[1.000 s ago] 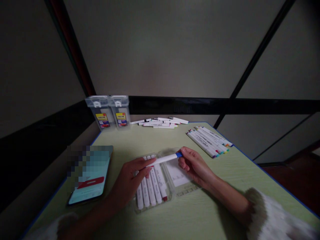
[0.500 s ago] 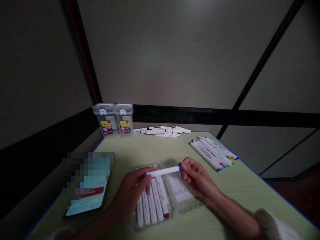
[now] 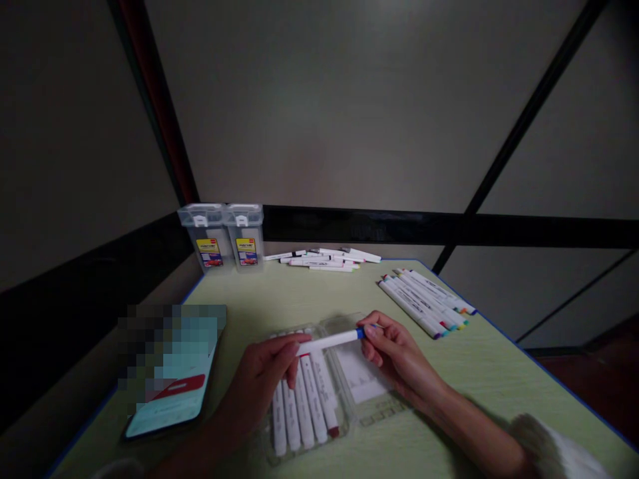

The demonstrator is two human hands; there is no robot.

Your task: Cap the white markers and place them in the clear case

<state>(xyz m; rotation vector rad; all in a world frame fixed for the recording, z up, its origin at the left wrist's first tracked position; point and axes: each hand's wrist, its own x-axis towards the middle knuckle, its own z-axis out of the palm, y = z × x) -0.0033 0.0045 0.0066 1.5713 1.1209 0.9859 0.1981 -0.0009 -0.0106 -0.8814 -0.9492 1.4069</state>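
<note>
Between my two hands a white marker (image 3: pixel 329 342) with a blue cap is held nearly level. My left hand (image 3: pixel 267 369) pinches its left end, and the fingers cover that tip. At the other end, my right hand (image 3: pixel 392 349) grips the blue cap. Below them lies an open clear plastic case (image 3: pixel 344 406). Several white markers (image 3: pixel 304 406) lie side by side in its left half, one with a dark red end. A white paper insert (image 3: pixel 367 382) shows in the right half, partly behind my right hand.
A phone (image 3: pixel 174 379) with a lit, partly blurred screen lies at left. Two clear lidded boxes (image 3: pixel 244 243) stand at the back left. Loose markers (image 3: pixel 324 259) lie along the back edge, and a row of colour-tipped markers (image 3: pixel 424 303) lies at right on the table (image 3: pixel 479 392).
My left fingers have slid over the marker's left end, which showed a blue tip before. My right hand stays on the cap. The view has shifted slightly.
</note>
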